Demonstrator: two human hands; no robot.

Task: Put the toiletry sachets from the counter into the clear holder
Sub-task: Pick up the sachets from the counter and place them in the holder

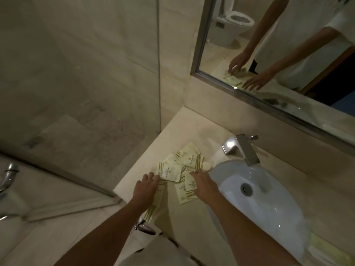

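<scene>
A loose pile of pale toiletry sachets point(180, 169) lies scattered on the beige stone desk point(146, 150), just left of the white sink point(269, 198). The packets overlap one another at odd angles, each printed with small dark lettering and thin olive stripes. Both hands reach into the pile from the 6 o'clock side.

The left hand point(147, 188) lies flat with fingers straight and spread, palm down on a long sachet near the desk's front edge, its fingertips touching the packet at the pile's 9 o'clock side. The right hand point(204, 184) is also flat and relaxed, fingers extended over the sachets at the pile's 4 o'clock side, resting on them rather than gripping. The two hands are apart, with sachets lying between them.

A small round cream-coloured cap point(207, 166) sits at the pile's 3 o'clock edge, just beside the sink rim. A chrome tap point(243, 148) stands at the sink's 12 o'clock. The mirror point(278, 54) above shows both arms and the sachets again (and a toilet behind). The clear holder cannot be made out with any certainty.
</scene>
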